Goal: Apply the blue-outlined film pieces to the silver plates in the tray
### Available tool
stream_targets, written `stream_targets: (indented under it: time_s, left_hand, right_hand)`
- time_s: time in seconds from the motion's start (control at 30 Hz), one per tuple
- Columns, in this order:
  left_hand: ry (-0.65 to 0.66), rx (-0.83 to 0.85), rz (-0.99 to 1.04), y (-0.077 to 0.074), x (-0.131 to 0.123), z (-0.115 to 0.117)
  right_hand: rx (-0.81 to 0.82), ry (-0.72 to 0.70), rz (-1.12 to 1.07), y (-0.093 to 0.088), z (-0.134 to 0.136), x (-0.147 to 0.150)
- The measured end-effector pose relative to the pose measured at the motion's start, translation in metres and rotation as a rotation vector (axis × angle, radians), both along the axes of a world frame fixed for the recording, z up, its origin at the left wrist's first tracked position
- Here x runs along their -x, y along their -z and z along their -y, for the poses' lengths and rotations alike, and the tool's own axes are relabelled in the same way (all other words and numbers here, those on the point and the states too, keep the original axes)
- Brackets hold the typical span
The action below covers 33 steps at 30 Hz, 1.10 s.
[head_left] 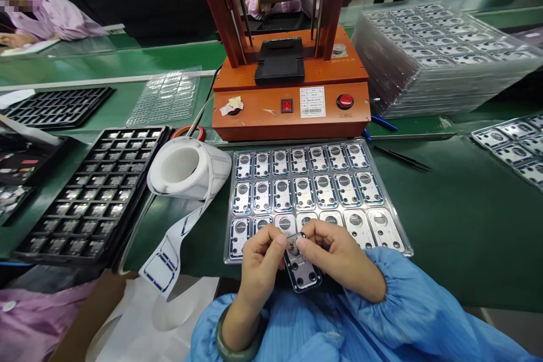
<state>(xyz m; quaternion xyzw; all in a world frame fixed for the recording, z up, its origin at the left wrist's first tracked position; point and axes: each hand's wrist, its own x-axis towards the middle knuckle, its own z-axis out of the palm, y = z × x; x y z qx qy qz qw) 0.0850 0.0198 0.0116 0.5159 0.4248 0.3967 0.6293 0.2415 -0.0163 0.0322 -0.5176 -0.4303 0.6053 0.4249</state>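
Both hands hold one small metal plate [303, 271] with rounded corners, a dark blue border and dark round spots. My left hand [263, 257] pinches its upper left edge between thumb and fingers. At its upper right, my right hand [335, 251] grips it with the thumb on the face. Fingers cover part of the plate's top end. Just beyond the hands lies a clear plastic tray [406, 246] with several similar plates in rows, many blue-edged. A roll of white label backing [186, 167] stands to the left, its loose strip [167, 263] bearing dark blue frame-shaped stickers.
An orange press [254, 119] with a black fixture and red buttons stands behind the tray. Black tweezers [403, 158] lie right, below stacked plate trays [449, 85]. A black compartment tray [91, 192] sits left. A co-worker in pink [51, 11] is far left; a pink sleeve [38, 322] shows nearer.
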Motion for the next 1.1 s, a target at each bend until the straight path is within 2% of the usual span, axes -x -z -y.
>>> stream_targets:
  time_s: [0.2, 0.5, 0.6, 0.7, 0.77, 0.83, 0.93, 1.03, 1.1]
  left_hand:
    - [-0.345, -0.034, 0.105, 0.005, -0.005, 0.003]
    - [-0.449, -0.080, 0.037, 0.009, -0.009, 0.005]
    - [-0.438, -0.104, -0.009, 0.002, -0.011, 0.006]
    - [-0.422, -0.261, -0.153, -0.013, -0.009, 0.006]
    - [-0.390, -0.378, -0.264, -0.022, -0.005, 0.004]
    - [-0.354, -0.422, -0.362, -0.027, 0.000, -0.002]
    - [-0.230, -0.454, -0.517, -0.022, 0.007, -0.013]
    - [-0.079, -0.613, -0.680, -0.009, 0.009, -0.020]
    - [-0.070, -0.698, -0.743, -0.002, 0.008, -0.019]
  right_hand:
    - [-0.049, -0.036, 0.011, -0.006, 0.002, 0.000]
    - [-0.180, -0.097, 0.229, -0.004, 0.005, 0.000]
    - [-0.250, -0.110, 0.286, -0.001, 0.008, 0.000]
    - [-0.314, -0.084, 0.331, 0.001, 0.011, 0.001]
    - [-0.421, -0.016, 0.399, 0.003, 0.013, 0.003]
    - [-0.536, 0.080, 0.455, 0.005, 0.014, 0.004]
    - [-0.582, 0.181, 0.481, 0.006, 0.014, 0.006]
    - [-0.568, 0.215, 0.524, 0.006, 0.013, 0.007]
    - [-0.586, 0.187, 0.557, 0.005, 0.013, 0.009]
